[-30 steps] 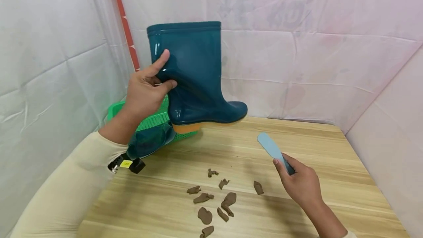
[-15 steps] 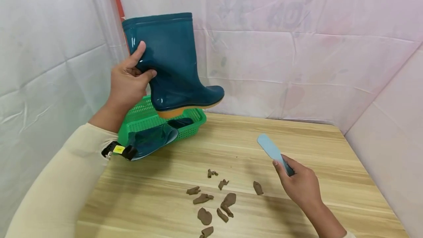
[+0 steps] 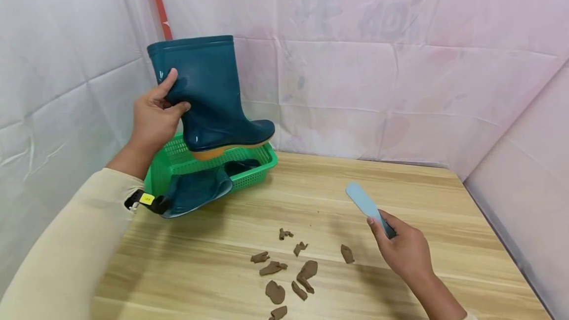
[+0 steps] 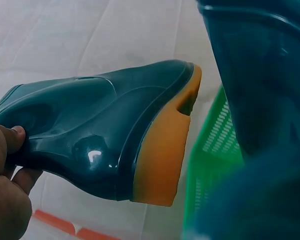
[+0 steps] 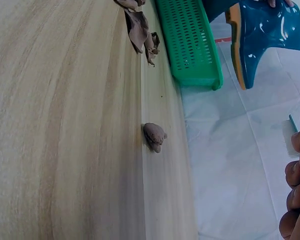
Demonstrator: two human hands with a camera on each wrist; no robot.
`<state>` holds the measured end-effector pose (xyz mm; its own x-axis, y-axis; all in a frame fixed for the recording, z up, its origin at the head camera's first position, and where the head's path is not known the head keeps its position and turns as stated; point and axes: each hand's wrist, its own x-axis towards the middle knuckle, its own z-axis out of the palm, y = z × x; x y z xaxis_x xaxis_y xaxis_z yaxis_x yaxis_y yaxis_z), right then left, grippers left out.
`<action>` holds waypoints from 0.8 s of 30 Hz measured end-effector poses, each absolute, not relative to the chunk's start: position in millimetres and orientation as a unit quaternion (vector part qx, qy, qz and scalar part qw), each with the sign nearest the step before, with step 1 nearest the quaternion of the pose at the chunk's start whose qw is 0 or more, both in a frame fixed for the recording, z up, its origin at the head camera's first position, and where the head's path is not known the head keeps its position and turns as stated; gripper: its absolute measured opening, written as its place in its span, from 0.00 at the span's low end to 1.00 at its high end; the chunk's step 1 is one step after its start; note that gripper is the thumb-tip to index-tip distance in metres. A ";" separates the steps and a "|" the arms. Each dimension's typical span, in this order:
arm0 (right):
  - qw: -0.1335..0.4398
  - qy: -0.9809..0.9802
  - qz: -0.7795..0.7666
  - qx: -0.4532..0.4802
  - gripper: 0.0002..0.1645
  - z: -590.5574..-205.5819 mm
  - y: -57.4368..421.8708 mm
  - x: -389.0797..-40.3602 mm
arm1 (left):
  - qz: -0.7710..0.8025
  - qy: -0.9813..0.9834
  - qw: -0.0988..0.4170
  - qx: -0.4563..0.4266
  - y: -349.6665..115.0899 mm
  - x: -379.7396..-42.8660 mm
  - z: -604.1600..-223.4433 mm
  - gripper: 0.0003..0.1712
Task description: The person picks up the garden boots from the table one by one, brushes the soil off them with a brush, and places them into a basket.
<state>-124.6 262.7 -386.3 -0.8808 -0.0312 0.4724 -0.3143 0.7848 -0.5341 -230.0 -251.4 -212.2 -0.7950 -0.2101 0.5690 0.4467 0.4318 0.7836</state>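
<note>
My left hand point(image 3: 153, 117) grips a dark teal rain boot point(image 3: 208, 93) by the back of its shaft, just above the ankle. The boot hangs upright over the green basket point(image 3: 255, 178), toe to the right; its orange sole point(image 4: 160, 160) faces the basket. A second teal boot point(image 3: 195, 190) lies on its side, with its shaft sticking out over the basket's near rim. At the right, my right hand point(image 3: 405, 248) holds a light blue brush point(image 3: 362, 200) by the handle, above the table. Pale bristles point(image 5: 289, 137) show beneath it in the right wrist view.
Several brown, clay-like scraps point(image 3: 275, 291) lie scattered on the wooden table point(image 3: 444, 201) between the hands. One scrap point(image 3: 347, 254) sits apart, nearer the right hand. White cloth walls point(image 3: 338, 83) stand behind and at both sides.
My left hand has carried the boot leftward from above the table to over the basket, lifting it and then lowering it slightly. The right hand with the brush has hardly moved.
</note>
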 end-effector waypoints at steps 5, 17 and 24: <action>0.224 -0.918 0.313 0.095 0.21 -386.8 263.9 -124.8 | -0.529 -0.789 0.307 -0.060 -268.1 -227.5 -216.4 0.42; 0.225 -0.917 0.313 0.098 0.21 -387.4 264.6 -124.9 | -0.504 -0.801 0.322 -0.018 -292.3 -235.8 -246.3 0.39; 0.219 -0.920 0.310 0.097 0.22 -387.4 265.1 -124.9 | -0.506 -0.800 0.323 0.002 -294.0 -237.7 -267.9 0.37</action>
<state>-124.9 265.1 -387.4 -0.8851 -0.0429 0.4634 -0.3145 0.7890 -0.5278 -237.7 -294.0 -267.9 -0.7917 -0.3297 0.5143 0.3229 0.4887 0.8105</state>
